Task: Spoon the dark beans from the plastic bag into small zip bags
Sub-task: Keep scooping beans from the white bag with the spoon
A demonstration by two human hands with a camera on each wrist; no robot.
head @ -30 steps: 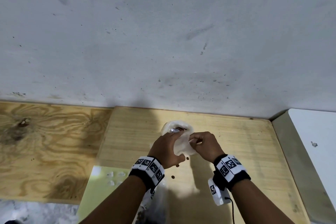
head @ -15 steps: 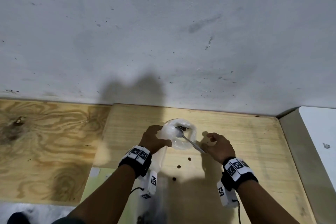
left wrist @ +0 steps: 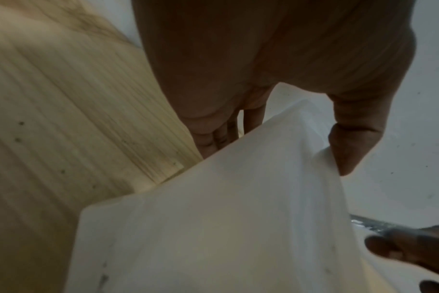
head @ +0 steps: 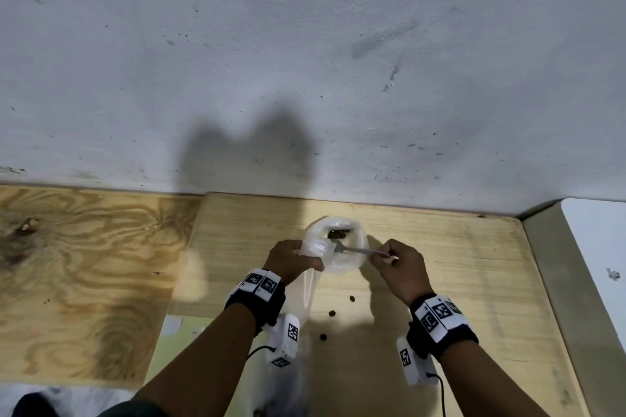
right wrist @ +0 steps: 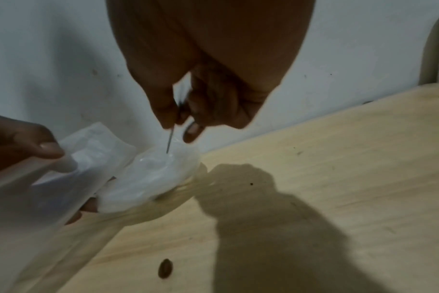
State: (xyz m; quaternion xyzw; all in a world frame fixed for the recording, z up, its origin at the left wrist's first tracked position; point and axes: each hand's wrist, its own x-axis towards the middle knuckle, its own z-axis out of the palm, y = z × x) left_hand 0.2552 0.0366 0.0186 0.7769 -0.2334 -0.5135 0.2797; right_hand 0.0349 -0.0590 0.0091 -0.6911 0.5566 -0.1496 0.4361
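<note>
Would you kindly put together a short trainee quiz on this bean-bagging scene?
1. True or false: the right hand pinches the thin metal spoon.
2. Which hand holds the white plastic bag open: A left, B right?
3. How many loose dark beans lie on the pale wooden board between the wrists in the head view?

Key: 1 true; 2 A, the left hand; 3 three.

Head view downward; wrist views close, sharing plastic bag.
</note>
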